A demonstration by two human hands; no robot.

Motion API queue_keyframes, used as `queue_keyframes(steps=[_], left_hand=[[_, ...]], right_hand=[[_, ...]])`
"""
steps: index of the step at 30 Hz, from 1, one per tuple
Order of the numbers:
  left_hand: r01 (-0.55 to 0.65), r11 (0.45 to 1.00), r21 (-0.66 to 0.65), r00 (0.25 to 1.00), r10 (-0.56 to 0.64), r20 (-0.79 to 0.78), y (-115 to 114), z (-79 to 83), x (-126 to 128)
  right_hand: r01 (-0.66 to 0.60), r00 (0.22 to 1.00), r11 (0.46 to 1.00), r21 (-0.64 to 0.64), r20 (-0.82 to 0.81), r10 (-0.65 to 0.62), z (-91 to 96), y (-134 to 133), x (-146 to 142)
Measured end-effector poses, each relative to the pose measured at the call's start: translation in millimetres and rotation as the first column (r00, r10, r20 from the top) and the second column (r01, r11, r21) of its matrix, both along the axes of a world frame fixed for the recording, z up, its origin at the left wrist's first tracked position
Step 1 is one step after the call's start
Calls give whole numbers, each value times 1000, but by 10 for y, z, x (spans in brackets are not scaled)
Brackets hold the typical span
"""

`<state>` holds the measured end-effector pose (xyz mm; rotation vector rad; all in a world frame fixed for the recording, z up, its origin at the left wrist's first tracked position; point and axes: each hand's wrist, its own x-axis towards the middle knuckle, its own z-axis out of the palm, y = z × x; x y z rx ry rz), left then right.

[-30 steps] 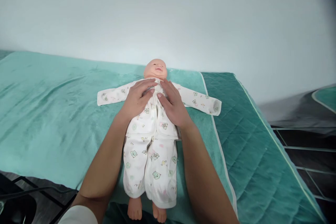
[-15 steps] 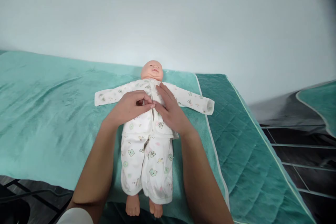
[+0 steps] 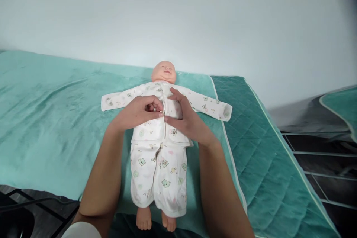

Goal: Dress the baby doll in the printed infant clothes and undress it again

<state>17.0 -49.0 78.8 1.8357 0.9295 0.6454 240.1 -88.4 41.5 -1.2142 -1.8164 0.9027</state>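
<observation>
A baby doll (image 3: 164, 71) lies on its back, head away from me, in a white printed jacket (image 3: 147, 134) and matching trousers (image 3: 158, 174). Its sleeves stretch out to both sides and its bare feet point toward me. At mid-chest my left hand (image 3: 139, 111) pinches the jacket's front edge between thumb and fingers. My right hand (image 3: 186, 117) rests on the other side of the front opening, thumb and fingers spread apart, the thumb tip close to the left fingertips. Any fastener at the fingertips is too small to make out.
A light green blanket (image 3: 55, 126) lies under the doll, over a darker quilted cover (image 3: 267, 163) at the right. A pale wall (image 3: 178, 15) rises behind. Another green-covered surface (image 3: 340, 106) stands at the far right. A dark cable (image 3: 36, 204) runs at lower left.
My right hand's fingers have spread from lying flat on the jacket, the thumb now apart from the forefinger. My left hand keeps its pinch. The view has shifted slightly.
</observation>
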Motion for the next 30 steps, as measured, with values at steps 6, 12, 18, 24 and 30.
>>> queue_keyframes(steps=[6, 12, 18, 24, 30], left_hand=[[-6, 997, -73, 986, 18, 163, 66, -75, -62], [-44, 993, -110, 972, 68, 226, 74, -108, -57], [-28, 995, -93, 979, 46, 200, 80, -108, -67], [1, 999, -54, 986, 8, 165, 39, -49, -10], [-29, 999, -46, 984, 37, 177, -28, -29, 97]], right_hand=[[168, 975, 985, 32, 140, -171, 82, -140, -273], [267, 957, 957, 111, 83, -276, 92, -165, -337], [117, 977, 988, -100, -165, -132, 126, -89, -78], [104, 912, 992, -69, -391, -123, 96, -64, -156], [7, 883, 998, -57, -469, -33, 68, -62, -115]])
